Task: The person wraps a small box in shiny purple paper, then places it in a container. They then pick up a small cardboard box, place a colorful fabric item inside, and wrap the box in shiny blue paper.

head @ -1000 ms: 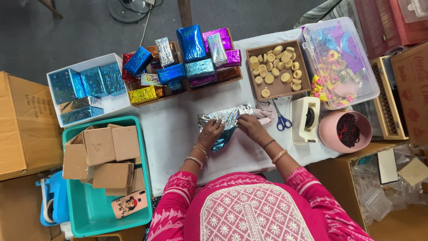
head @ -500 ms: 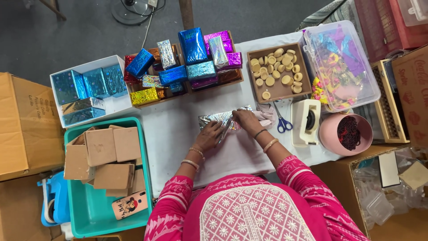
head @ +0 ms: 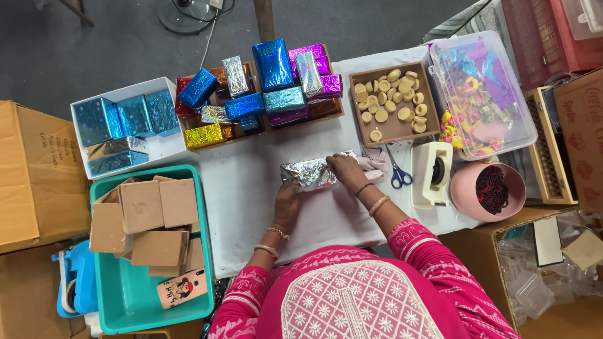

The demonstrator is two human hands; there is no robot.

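Note:
A small box half wrapped in shiny silver foil paper point(head: 306, 173) lies on the white table point(head: 242, 188) in front of me. My right hand point(head: 344, 169) grips its right end, fingers pinching the foil. Just below the box's left part, my left hand point(head: 287, 199) presses against its near side. Both wrists wear bangles.
Wrapped shiny boxes point(head: 270, 81) fill the tray behind. A white box point(head: 164, 145) at left holds blue wrapped ones. Teal bin point(head: 129, 295) with brown cartons and a phone at lower left. Scissors point(head: 397, 171), tape dispenser point(head: 432, 172), pink bowl point(head: 491, 191), tray of round discs point(head: 392, 103), clear tub point(head: 480, 94) at right.
The foil packet has been turned and flattened into a long shape across the table. My right hand moved to its right end; my left hand slid below it.

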